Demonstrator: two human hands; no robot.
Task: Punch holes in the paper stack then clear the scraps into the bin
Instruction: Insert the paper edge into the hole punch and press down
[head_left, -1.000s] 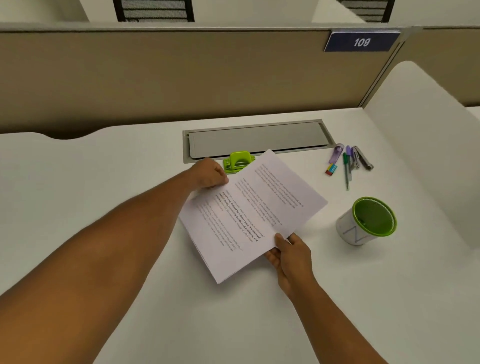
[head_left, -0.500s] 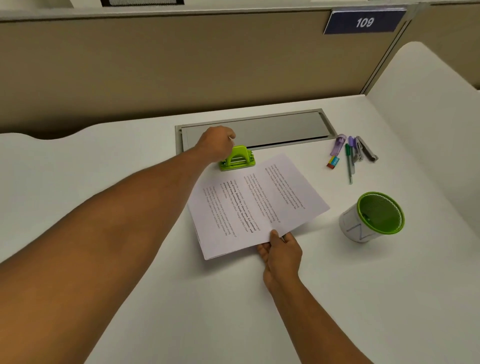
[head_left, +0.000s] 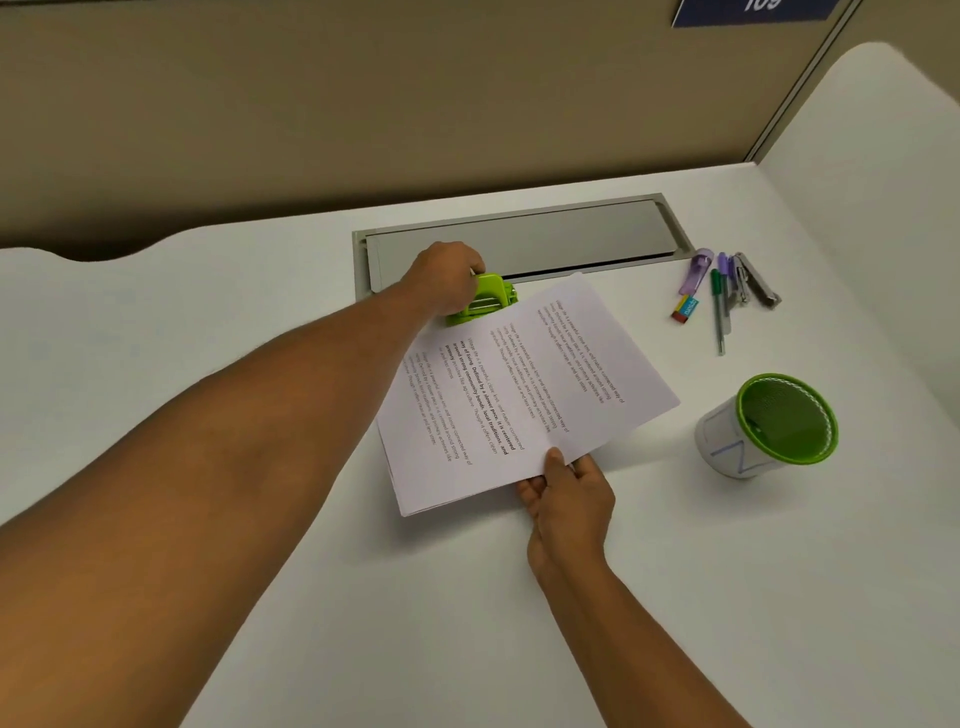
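left hand (head_left: 451, 283) grips green hole punch (head_left: 485, 301) at far paper stack (head_left: 519, 395) edge; right hand (head_left: 569, 493) pinches near edge; bin (head_left: 769, 423) right of right hand.

One view only, from a camera worn on the person's head. It looks forward and steeply down across the desk (head_left: 675, 597) toward the partition (head_left: 363, 104) at the back. It sits close: both forearms enter from the bottom edge. Wide-angle lens; straight edges bow near the borders.
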